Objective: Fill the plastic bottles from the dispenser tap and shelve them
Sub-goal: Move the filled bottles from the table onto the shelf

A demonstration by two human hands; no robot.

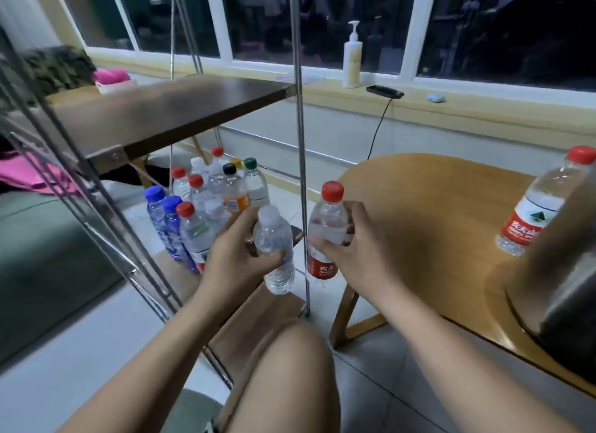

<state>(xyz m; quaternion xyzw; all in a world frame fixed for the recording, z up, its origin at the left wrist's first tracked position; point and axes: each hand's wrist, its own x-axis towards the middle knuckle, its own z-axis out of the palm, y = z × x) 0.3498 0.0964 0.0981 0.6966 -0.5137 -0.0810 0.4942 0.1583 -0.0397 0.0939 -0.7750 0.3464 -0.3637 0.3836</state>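
Bottle [325, 229] in right hand [348, 255]

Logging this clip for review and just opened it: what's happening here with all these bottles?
A seated person holds a capped bottle in each of their hands: the left hand grips a white-capped bottle, the right hand a red-capped bottle. Both are held up beside the lower shelf of a metal rack, where a cluster of capped bottles already stands. Another red-capped bottle waits on the wooden table.
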